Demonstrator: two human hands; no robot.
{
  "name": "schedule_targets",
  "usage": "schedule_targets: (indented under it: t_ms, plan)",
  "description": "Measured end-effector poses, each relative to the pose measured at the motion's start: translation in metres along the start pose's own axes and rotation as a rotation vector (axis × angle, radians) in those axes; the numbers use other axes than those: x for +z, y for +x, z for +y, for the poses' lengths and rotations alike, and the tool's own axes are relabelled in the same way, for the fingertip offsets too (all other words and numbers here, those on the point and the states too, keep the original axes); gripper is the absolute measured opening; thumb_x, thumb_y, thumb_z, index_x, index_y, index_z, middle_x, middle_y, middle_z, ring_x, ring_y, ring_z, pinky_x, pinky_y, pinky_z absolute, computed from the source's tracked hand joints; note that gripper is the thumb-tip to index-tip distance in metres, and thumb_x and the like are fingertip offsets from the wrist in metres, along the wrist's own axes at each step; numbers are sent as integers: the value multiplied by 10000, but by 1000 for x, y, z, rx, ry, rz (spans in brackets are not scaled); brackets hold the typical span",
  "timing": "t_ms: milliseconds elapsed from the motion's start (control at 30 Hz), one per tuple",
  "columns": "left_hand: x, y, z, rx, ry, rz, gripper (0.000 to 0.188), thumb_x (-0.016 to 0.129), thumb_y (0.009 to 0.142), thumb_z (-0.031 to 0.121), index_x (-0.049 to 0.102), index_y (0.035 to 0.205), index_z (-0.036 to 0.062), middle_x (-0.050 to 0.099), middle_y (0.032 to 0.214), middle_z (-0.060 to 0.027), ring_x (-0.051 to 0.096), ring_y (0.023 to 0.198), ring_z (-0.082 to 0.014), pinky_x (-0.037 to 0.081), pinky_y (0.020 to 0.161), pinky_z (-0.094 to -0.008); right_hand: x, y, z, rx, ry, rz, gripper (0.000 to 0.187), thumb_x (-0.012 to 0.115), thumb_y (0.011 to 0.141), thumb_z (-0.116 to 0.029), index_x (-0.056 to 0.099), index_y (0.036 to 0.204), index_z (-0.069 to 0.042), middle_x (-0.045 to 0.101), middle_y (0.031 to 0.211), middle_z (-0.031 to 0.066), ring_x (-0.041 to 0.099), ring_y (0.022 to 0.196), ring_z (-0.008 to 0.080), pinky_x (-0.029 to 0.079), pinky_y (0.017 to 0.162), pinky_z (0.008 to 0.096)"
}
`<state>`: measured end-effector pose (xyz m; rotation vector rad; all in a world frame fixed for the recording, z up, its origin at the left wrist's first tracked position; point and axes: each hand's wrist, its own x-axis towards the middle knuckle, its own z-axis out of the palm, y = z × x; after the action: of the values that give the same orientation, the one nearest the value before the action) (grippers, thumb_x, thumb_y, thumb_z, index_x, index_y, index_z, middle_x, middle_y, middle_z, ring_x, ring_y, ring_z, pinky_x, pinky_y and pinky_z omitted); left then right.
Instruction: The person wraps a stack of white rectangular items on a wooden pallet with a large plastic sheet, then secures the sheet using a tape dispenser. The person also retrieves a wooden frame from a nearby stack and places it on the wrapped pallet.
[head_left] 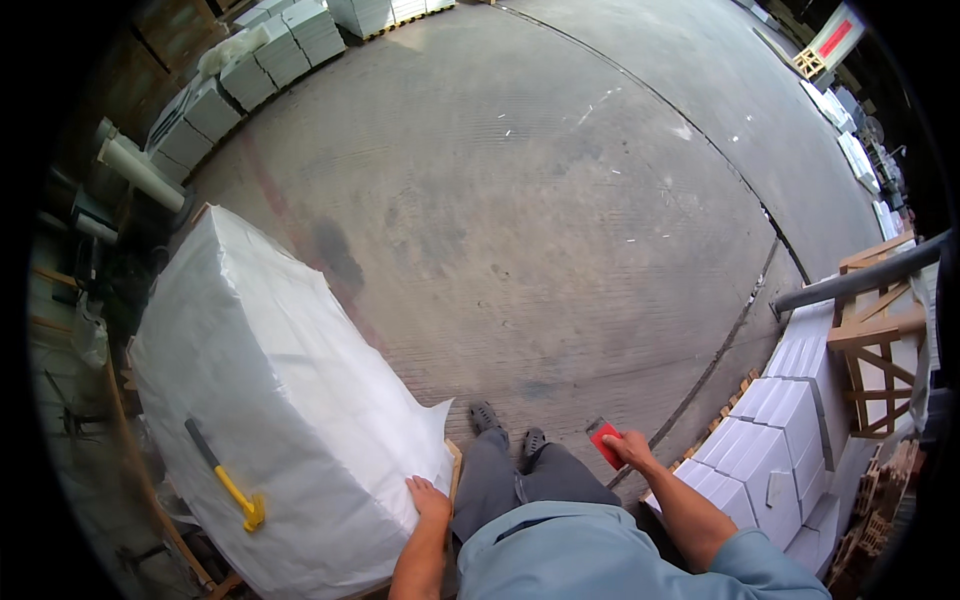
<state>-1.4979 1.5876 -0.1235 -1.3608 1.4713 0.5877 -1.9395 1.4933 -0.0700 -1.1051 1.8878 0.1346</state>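
Note:
My left hand (428, 497) lies with its fingers stretched out on the near right edge of a large white-wrapped load (310, 400). Out to the right, my right hand (630, 449) is closed around a flat red object (605, 440) with a greyish far end; its exact kind is not clear. A hammer (236, 488) with a yellow head and a dark grip rests on top of the wrapping, to the left of my left hand. At the load's right corner a loose flap of the white sheet (437, 420) sticks out.
On the right stand stacked white blocks (765, 445) on a pallet, a wooden crate frame (880, 345) and a grey pipe (860, 280). More pale stacks (265, 65) line the far left. A dark groove (700, 140) crosses the concrete floor (480, 220).

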Motion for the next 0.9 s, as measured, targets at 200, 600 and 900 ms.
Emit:
schedule_targets:
  t_ms: [200, 600, 900]
  plan:
    - [-4, 9, 3, 50, -45, -61, 493, 307, 941, 300, 437, 1364, 84, 300, 1481, -115, 192, 1386, -321, 46, 1100, -535, -15, 14, -62, -66, -59, -70, 561, 556, 776, -553, 686, 887, -19, 655, 774, 209, 646, 755, 341, 480, 699, 409]
    - [-30, 7, 62, -63, -875, 112, 389, 479, 886, 331, 600, 1140, 61, 533, 1278, -114, 519, 1127, -301, 392, 912, -427, -28, 49, -165, -310, -263, -413, 532, 578, 814, -509, 674, 933, 1, 654, 743, 192, 651, 708, 294, 495, 665, 374]
    - [-124, -60, 135, -50, -2707, 44, 492, 421, 938, 441, 559, 1121, 5, 645, 1009, -135, 644, 843, -257, 506, 761, -384, -66, 24, -190, -468, -141, -909, 553, 636, 818, -515, 661, 1019, 0, 643, 767, 58, 581, 704, 119, 476, 648, 283]
